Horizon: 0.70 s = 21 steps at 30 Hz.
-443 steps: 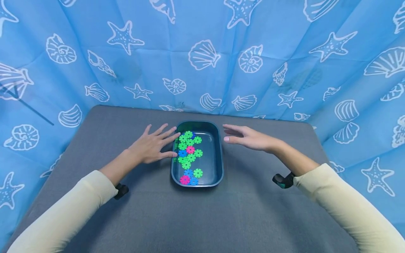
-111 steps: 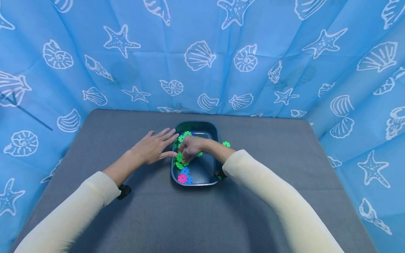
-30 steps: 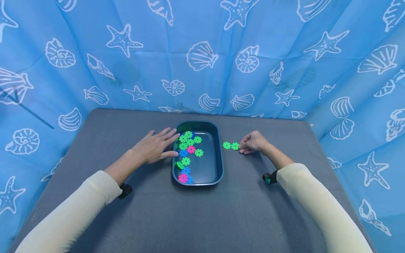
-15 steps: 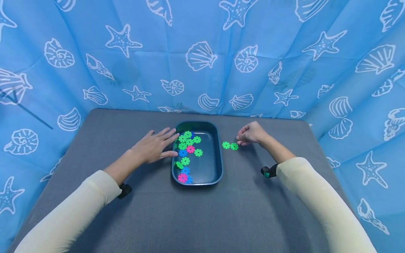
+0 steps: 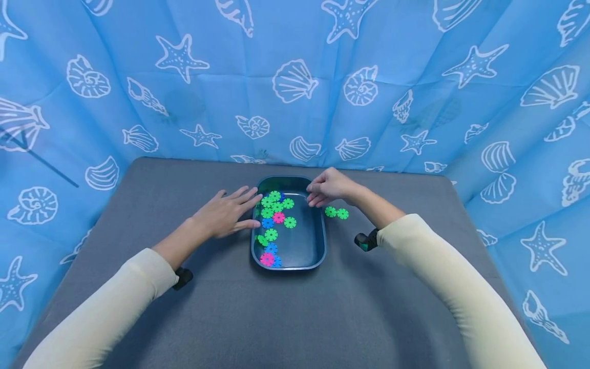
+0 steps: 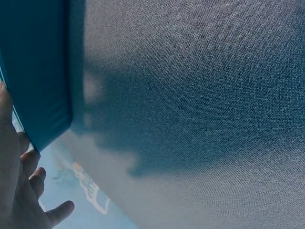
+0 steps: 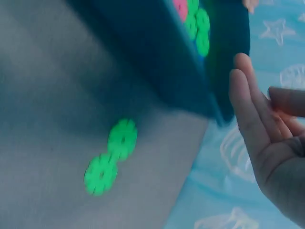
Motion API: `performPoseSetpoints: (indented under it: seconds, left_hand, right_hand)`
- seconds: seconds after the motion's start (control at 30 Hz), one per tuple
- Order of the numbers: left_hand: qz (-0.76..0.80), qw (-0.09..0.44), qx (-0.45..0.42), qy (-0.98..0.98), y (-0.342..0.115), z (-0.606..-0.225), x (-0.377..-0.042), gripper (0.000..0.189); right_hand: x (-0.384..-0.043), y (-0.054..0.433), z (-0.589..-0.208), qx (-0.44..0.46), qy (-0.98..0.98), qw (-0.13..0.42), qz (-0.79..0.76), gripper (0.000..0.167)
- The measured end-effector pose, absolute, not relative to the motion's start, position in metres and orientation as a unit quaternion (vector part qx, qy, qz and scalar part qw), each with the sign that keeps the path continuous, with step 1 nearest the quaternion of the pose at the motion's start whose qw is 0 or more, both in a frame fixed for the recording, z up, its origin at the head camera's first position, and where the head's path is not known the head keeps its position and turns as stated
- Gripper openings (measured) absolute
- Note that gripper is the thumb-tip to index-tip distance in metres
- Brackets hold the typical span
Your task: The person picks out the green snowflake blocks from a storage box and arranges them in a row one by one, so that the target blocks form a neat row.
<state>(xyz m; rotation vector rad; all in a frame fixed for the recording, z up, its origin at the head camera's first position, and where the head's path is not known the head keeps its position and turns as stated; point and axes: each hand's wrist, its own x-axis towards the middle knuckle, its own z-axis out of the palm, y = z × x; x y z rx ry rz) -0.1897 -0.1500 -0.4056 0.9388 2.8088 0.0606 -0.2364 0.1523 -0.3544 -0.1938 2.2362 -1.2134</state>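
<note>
While the left hand stays at the left rim of the tray with its fingers spread, straight and holding nothing, the right hand has shifted. A second ago its fingertips were at the outer green disc on the table; now it hangs over the tray's right rim, fingers close together, the thumb near them, and neither the head view nor the right wrist view shows anything in its grasp. The outer disc now lies flat beside the inner green disc, just right of the tray, their edges meeting; whether the notches interlock I cannot tell. In the earliest view no disc was on the table, so the move, in my judgement, marks the gap between one placement and another pick, with two pieces out in a row and most of the set yet in the tray. There, along the left side, more green discs lie with a pink disc and a blue disc among them; nearer the person, a tilted green disc leans toward the left wall, which may make it awkward to pinch.
</note>
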Motion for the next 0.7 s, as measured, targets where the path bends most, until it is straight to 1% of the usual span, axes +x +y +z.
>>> performPoseSetpoints:
  seconds: [0.2,0.33,0.6,0.7]
  left_hand:
    - [0.019,0.093,0.311,0.946,-0.150,-0.405,-0.190,0.081]
    - [0.021,0.091,0.312,0.946,-0.151,-0.406,-0.190,0.082]
    - [0.030,0.089,0.318,0.943,-0.152,-0.406,-0.190,0.081]
    - [0.037,0.094,0.318,0.943,-0.153,-0.405,-0.190,0.080]
  right_hand:
    - [-0.229,0.118,-0.369,-0.130,0.836,0.358,-0.395,0.034]
    - [-0.226,0.099,-0.378,-0.151,0.830,0.402,-0.356,0.035]
    - [-0.223,0.078,-0.380,-0.191,0.793,0.492,-0.303,0.045]
    - [-0.222,0.073,-0.382,-0.202,0.784,0.508,-0.295,0.046]
